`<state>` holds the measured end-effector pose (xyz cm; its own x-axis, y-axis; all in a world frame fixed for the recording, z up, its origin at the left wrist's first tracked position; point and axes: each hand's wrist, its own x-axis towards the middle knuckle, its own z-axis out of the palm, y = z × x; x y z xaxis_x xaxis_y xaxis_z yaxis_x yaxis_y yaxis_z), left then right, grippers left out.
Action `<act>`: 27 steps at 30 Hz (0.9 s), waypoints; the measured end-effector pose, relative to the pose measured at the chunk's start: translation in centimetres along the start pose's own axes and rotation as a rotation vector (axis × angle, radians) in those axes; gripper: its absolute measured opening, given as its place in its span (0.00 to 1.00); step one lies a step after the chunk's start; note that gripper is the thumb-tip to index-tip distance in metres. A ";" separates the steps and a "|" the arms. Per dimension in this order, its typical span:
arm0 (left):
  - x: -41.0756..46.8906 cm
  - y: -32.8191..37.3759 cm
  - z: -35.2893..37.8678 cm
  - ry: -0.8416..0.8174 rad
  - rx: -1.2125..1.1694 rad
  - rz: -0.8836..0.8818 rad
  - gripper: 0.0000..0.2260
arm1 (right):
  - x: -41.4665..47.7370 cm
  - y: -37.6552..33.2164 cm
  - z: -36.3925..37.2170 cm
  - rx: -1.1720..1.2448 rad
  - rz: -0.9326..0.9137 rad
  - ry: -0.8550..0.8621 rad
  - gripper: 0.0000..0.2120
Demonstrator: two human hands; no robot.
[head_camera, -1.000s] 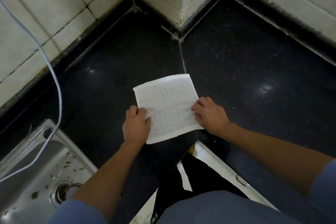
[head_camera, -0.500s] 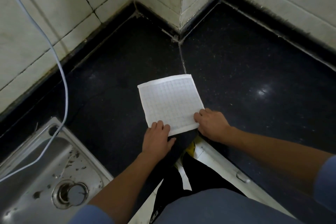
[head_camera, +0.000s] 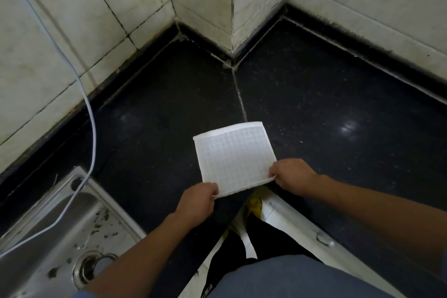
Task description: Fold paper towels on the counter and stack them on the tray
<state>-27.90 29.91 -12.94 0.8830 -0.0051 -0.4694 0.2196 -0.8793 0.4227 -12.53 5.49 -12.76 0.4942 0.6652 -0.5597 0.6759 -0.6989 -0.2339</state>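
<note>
A white folded paper towel (head_camera: 233,156) with a fine grid pattern lies on the black counter (head_camera: 157,128), near its inner corner edge. My left hand (head_camera: 197,202) pinches the towel's near left corner. My right hand (head_camera: 292,175) pinches the near right corner. Both hands hold the near edge, which looks slightly raised off the counter. No tray is in view.
A steel sink (head_camera: 55,237) with a drain sits at the lower left. A white cable (head_camera: 90,113) hangs from the tiled wall (head_camera: 72,31) into the sink. The counter wraps around a tiled wall corner (head_camera: 232,19). White cabinet fronts (head_camera: 290,215) lie below the counter edge.
My left hand slid from the towel's left side to its near left corner. My right hand moved down to the near right corner. Both now pinch the near edge.
</note>
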 end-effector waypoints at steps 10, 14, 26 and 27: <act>5.4 -2.9 -6.3 0.238 -0.344 -0.257 0.03 | 3.6 1.6 -6.2 0.394 0.210 0.219 0.08; 8.4 -3.8 -7.3 0.313 -0.422 -0.350 0.04 | 6.8 1.4 -6.6 0.351 0.352 0.214 0.11; 12.2 -4.6 -6.4 0.338 -0.258 -0.428 0.07 | 9.5 2.4 -6.5 0.186 0.497 0.201 0.14; 11.5 -4.3 -6.4 0.370 -0.232 -0.402 0.08 | 9.1 2.1 -6.5 0.146 0.464 0.267 0.13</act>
<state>-15.99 36.69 -15.17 0.7885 0.5099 -0.3439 0.6150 -0.6503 0.4459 -3.06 11.74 -13.21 0.8562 0.3095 -0.4138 0.2814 -0.9509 -0.1291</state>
